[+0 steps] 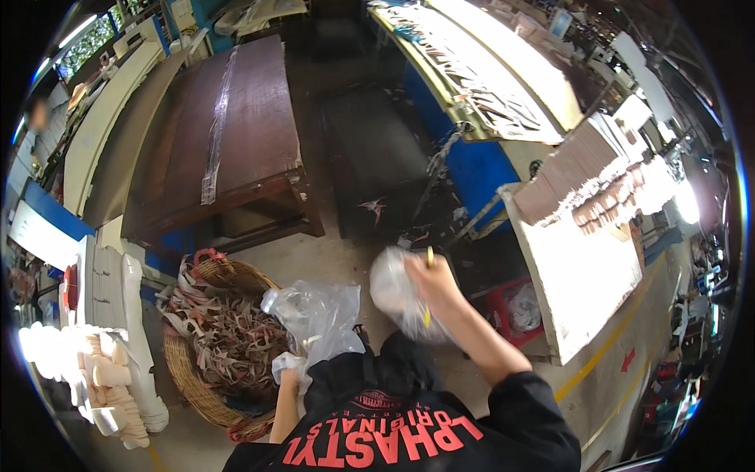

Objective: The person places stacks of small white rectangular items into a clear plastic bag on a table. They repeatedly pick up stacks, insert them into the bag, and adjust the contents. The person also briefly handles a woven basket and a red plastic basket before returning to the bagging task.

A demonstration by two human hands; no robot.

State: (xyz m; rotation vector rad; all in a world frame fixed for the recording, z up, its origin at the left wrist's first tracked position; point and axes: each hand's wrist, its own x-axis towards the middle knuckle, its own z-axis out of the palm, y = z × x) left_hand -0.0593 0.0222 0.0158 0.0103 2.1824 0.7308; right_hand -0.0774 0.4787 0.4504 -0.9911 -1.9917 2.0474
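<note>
- Brown wooden table [255, 114] stands beyond both your hands, ahead and off to the left.
- Wicker basket [182, 374], heaped with cloth-like scraps [232, 338], sits just left of your left hand [289, 382].
- Red crate [499, 304] is to the right of your right hand [432, 281].
- Clear bag [326, 315] spreads just ahead of your left hand, which pinches its crumpled plastic.
- Second bag [388, 289], also see-through and blurred, is against your right hand, on its left side.
- Slim yellow thing [427, 318] is gripped in your curled right hand, poking out at both ends; too small to tell its kind.
</note>
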